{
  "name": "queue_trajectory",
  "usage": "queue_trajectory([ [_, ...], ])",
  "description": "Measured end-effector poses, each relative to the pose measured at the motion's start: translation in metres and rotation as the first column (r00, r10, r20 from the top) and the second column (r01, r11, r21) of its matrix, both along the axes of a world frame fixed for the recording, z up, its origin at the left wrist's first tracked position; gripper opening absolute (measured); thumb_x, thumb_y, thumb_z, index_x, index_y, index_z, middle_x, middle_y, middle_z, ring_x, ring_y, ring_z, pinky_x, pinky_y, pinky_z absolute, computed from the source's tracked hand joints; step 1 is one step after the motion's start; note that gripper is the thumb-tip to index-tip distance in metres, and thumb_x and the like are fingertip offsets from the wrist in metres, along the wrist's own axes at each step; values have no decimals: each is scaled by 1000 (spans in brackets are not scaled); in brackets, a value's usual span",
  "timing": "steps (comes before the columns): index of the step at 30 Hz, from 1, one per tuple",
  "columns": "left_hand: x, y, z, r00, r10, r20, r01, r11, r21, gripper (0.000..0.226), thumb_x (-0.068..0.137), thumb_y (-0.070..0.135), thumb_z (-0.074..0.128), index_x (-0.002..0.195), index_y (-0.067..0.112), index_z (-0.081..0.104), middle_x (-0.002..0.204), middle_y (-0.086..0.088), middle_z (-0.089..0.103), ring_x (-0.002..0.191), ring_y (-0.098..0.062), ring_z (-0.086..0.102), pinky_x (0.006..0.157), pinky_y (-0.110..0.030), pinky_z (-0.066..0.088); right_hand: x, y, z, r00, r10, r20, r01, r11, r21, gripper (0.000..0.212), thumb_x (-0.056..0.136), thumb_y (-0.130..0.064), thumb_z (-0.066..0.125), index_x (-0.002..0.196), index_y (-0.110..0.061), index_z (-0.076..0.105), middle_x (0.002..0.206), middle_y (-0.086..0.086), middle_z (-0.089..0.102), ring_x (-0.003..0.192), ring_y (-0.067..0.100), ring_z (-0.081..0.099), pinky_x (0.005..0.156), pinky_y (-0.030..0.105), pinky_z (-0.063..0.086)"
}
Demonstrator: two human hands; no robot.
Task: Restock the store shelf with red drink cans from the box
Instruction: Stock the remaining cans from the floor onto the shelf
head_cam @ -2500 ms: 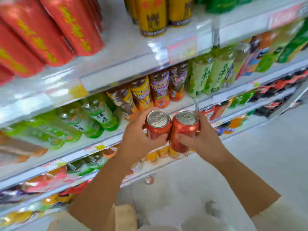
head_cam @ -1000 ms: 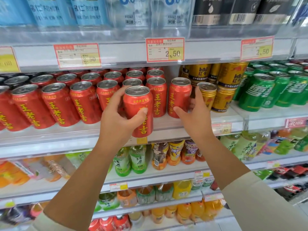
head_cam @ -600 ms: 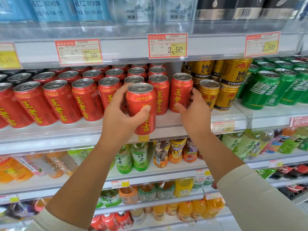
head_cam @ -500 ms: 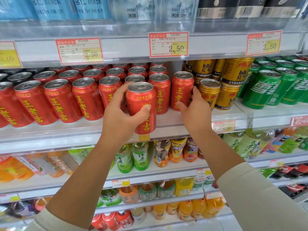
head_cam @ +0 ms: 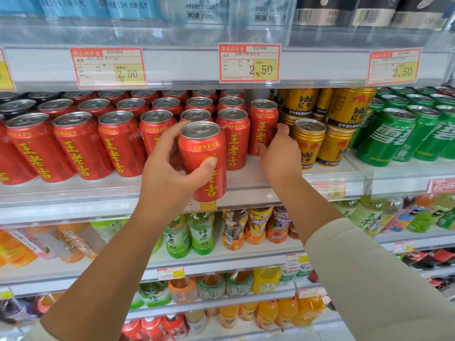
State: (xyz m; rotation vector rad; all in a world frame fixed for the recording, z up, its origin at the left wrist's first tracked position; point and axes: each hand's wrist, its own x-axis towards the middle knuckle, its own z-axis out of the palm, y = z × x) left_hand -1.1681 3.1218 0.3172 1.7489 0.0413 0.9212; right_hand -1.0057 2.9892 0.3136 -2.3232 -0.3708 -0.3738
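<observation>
Left hand: clamped on a red can. The thumb lies across the front of the label and the fingers wrap round the left side and back. The can is upright, lid up, held in the air in front of the shelf. It does not rest on the shelf, and its base hangs lower than the shelf lip.

Right hand: closed on the end can, the rightmost red one on the shelf. The thumb sits on its lower front. The fingers curl round its right side, between it and the gold cans. The end can stands upright on the shelf, set back from the front edge and just beside its red neighbour.

Red block: several rows deep, running from the left edge of view across to the end can. The front row is upright with yellow characters facing out. Bare shelf shows in front of the end can. Whether a slot is open behind the held can, cannot tell, since the can and left hand cover it.

Right of the block: gold cans stacked two high, then green cans.

Rail above: price tags reading 2.50. Top shelf: water bottles, only the lower parts in view.

Next shelf down: green tea bottles, directly under the held can. Orange drinks sit lower.

Right arm in a cream sleeve; left forearm bare.
</observation>
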Motion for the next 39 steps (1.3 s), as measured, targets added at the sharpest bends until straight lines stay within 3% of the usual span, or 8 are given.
queue_trajectory([
  [8, -2, -3, -1, 1000, 9, 20, -9, 1000, 21, 58, 75, 15, 74, 128, 24, 53, 117, 10, 66, 104, -3, 65, 82, -14, 50, 32, 15, 7, 994, 47, -103, -51, 998, -39, 49, 96, -14, 52, 138, -6, 28, 124, 23, 59, 112, 42, 58, 88, 44, 47],
  [18, -3, -6, -1, 999, 22, 45, -22, 1000, -2, 58, 70, 33, 73, 124, 33, 53, 113, 14, 68, 102, -3, 65, 81, -14, 50, 56, 34, 4, 993, -17, -113, 17, 1000, 3, 46, 99, -12, 43, 142, -9, 27, 130, 21, 56, 117, 38, 57, 94, 42, 45],
  [34, -1, -6, -5, 998, 25, 65, -26, 1000, 14, 56, 72, 33, 72, 124, 34, 53, 116, 12, 66, 106, -9, 65, 85, -18, 50, 69, 38, -2, 998, -3, -69, 12, 991, 131, 55, 93, -14, 59, 141, -12, 32, 126, 15, 61, 115, 34, 58, 92, 39, 45],
  [39, 0, -7, -4, 996, 24, 80, -24, 1000, 2, 54, 72, 31, 71, 123, 34, 52, 111, 20, 66, 101, -2, 64, 83, -15, 49, 72, 39, -4, 999, -8, -52, 15, 992, 128, 62, 90, -11, 60, 144, -13, 30, 126, 15, 61, 115, 33, 58, 95, 39, 45],
])
